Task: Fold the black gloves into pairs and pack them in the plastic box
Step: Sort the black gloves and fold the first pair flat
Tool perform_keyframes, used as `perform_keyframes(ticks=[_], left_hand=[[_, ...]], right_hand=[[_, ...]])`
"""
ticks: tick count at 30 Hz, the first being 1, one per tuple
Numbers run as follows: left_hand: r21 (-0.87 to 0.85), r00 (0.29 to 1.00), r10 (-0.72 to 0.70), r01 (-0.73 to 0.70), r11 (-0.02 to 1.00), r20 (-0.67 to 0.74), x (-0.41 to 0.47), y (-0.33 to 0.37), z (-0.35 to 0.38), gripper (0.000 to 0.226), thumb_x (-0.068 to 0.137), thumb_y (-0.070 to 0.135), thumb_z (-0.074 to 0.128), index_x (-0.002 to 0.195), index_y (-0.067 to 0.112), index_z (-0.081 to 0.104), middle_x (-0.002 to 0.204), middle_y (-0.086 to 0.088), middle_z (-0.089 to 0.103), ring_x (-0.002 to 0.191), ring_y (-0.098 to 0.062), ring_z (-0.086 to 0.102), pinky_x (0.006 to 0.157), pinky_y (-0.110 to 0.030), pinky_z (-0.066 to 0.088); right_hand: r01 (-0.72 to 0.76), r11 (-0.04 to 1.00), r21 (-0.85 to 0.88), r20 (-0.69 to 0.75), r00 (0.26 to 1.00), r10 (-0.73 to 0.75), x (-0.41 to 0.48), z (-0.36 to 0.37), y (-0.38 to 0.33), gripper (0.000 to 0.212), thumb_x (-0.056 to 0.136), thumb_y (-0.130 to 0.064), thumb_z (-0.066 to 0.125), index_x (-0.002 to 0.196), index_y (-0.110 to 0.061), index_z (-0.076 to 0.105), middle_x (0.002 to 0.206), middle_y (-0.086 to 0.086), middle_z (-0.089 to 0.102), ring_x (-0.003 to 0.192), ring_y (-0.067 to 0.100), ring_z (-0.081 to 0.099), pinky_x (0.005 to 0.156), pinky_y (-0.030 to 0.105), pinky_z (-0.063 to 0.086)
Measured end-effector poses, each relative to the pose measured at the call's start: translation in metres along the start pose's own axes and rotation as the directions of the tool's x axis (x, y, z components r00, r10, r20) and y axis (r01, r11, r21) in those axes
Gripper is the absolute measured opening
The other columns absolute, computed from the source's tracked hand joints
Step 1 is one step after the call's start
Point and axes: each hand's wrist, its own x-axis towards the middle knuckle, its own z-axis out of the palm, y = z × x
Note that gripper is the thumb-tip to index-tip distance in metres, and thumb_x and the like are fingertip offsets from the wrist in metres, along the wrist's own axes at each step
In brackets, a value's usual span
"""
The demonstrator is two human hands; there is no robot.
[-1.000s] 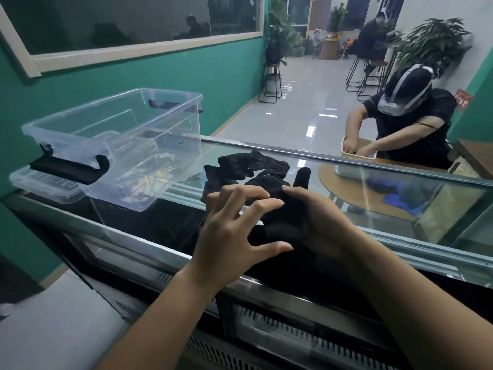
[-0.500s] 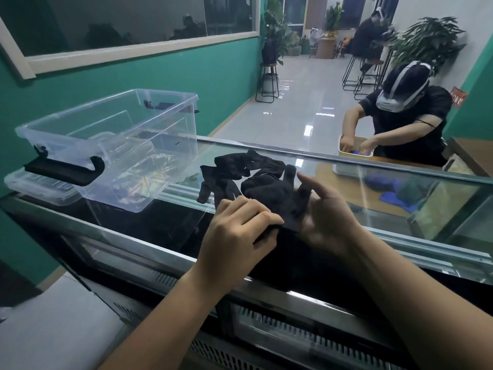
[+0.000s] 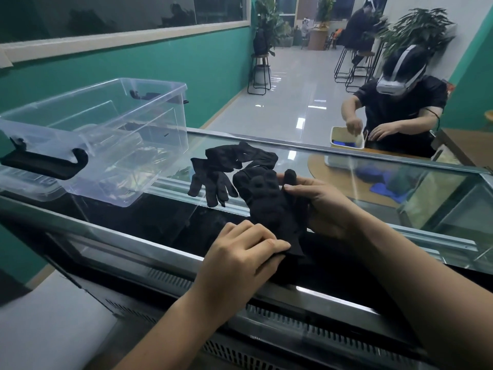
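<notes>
A black padded glove (image 3: 269, 201) lies stretched out on the glass counter top (image 3: 346, 209), fingers pointing away from me. My left hand (image 3: 240, 260) pinches its cuff at the near end. My right hand (image 3: 320, 206) grips its right side, with the glove's thumb sticking up above my fingers. More black gloves (image 3: 226, 169) lie in a loose heap just behind it, to the left. The clear plastic box (image 3: 106, 134) stands open at the left of the counter, with black latches on its ends; nothing dark lies in it.
The box's lid (image 3: 29, 188) lies under the box. The counter's metal front edge (image 3: 160, 252) runs across in front of me. Beyond the glass a person with a headset (image 3: 400, 102) works at a wooden table with a white tray (image 3: 346, 142). A green wall stands at left.
My left hand has slid back toward me along the glove to its cuff. The glove now lies longer and flatter. My right hand has shifted to the glove's right side.
</notes>
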Motion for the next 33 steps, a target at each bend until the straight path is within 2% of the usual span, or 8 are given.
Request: perform_keyframes(ticks=[11, 14, 17, 20, 23, 26, 28, 33], left_hand=[[-0.051, 0.998, 0.022, -0.019, 0.999, 0.061, -0.001, 0.027, 0.017, 0.011, 0.101, 0.017, 0.076, 0.109, 0.018, 0.083, 0.096, 0.004, 0.07, 0.081, -0.018, 0.061, 0.071, -0.038, 0.051], [-0.081, 0.995, 0.018, -0.01, 0.997, 0.102, -0.005, 0.028, 0.017, 0.012, 0.102, 0.016, 0.075, 0.112, 0.016, 0.082, 0.097, 0.003, 0.069, 0.083, -0.017, 0.062, 0.075, -0.038, 0.054], [-0.11, 0.993, 0.022, -0.009, 0.994, 0.113, -0.006, 0.028, 0.016, 0.011, 0.103, 0.015, 0.074, 0.111, 0.014, 0.082, 0.097, 0.002, 0.067, 0.083, -0.017, 0.062, 0.078, -0.037, 0.054], [-0.174, 0.99, -0.006, 0.03, 0.984, 0.138, -0.005, 0.031, 0.015, 0.016, 0.102, 0.026, 0.077, 0.113, 0.015, 0.082, 0.099, 0.004, 0.069, 0.087, -0.014, 0.065, 0.083, -0.031, 0.055], [-0.31, 0.979, -0.182, 0.201, 0.929, 0.09, 0.007, 0.027, 0.004, 0.02, 0.103, 0.033, 0.077, 0.113, 0.017, 0.083, 0.102, 0.008, 0.074, 0.093, -0.007, 0.071, 0.087, -0.024, 0.056], [-0.279, 0.87, -0.493, 0.471, 0.837, -0.013, 0.025, -0.002, -0.007, 0.011, 0.102, 0.018, 0.076, 0.111, 0.022, 0.08, 0.101, 0.014, 0.074, 0.09, -0.005, 0.07, 0.083, -0.018, 0.053], [-0.222, 0.764, -0.643, 0.638, 0.737, 0.062, 0.035, -0.027, -0.011, 0.024, 0.1, 0.016, 0.074, 0.121, 0.027, 0.076, 0.106, 0.015, 0.071, 0.09, -0.005, 0.066, 0.083, -0.016, 0.049], [-0.133, 0.621, -0.68, 0.769, 0.626, 0.39, 0.056, -0.053, -0.018, 0.032, 0.102, 0.037, 0.073, 0.134, 0.035, 0.071, 0.133, 0.018, 0.058, 0.122, -0.003, 0.057, 0.097, -0.013, 0.041]], right_hand=[[0.014, 0.982, -0.191, -0.067, 0.997, -0.027, 0.001, -0.015, 0.0, 0.039, 0.103, 0.007, 0.049, 0.136, 0.0, 0.069, 0.139, 0.036, 0.064, 0.123, 0.043, 0.066, 0.114, 0.053, 0.051], [0.003, 0.963, -0.268, -0.07, 0.997, -0.022, 0.0, -0.012, 0.003, 0.038, 0.102, 0.009, 0.049, 0.128, -0.004, 0.074, 0.124, 0.034, 0.072, 0.104, 0.037, 0.069, 0.091, 0.04, 0.062], [0.0, 0.954, -0.299, -0.066, 0.998, -0.021, -0.001, -0.009, 0.006, 0.037, 0.102, 0.009, 0.051, 0.12, -0.009, 0.078, 0.104, 0.017, 0.079, 0.087, 0.028, 0.071, 0.071, 0.03, 0.062], [0.02, 0.957, -0.29, -0.062, 0.997, -0.039, 0.0, -0.008, 0.009, 0.036, 0.102, 0.009, 0.051, 0.119, -0.008, 0.078, 0.105, 0.018, 0.079, 0.094, 0.033, 0.071, 0.078, 0.035, 0.061], [0.028, 0.968, -0.249, -0.049, 0.998, -0.041, 0.001, -0.009, 0.011, 0.036, 0.101, 0.01, 0.049, 0.12, -0.005, 0.076, 0.11, 0.022, 0.077, 0.101, 0.035, 0.069, 0.081, 0.036, 0.062], [0.012, 0.972, -0.233, -0.044, 0.999, -0.023, 0.0, -0.01, 0.009, 0.036, 0.101, 0.009, 0.05, 0.123, -0.002, 0.075, 0.116, 0.025, 0.074, 0.109, 0.04, 0.064, 0.09, 0.042, 0.056], [0.0, 0.979, -0.206, -0.032, 0.999, -0.007, 0.0, -0.013, 0.006, 0.037, 0.102, 0.008, 0.05, 0.131, 0.001, 0.071, 0.119, 0.026, 0.07, 0.113, 0.04, 0.059, 0.092, 0.042, 0.053], [0.013, 0.994, -0.107, 0.085, 0.996, -0.004, -0.004, -0.012, -0.002, 0.04, 0.101, 0.005, 0.048, 0.138, 0.003, 0.065, 0.127, 0.026, 0.066, 0.111, 0.034, 0.066, 0.095, 0.039, 0.061]])
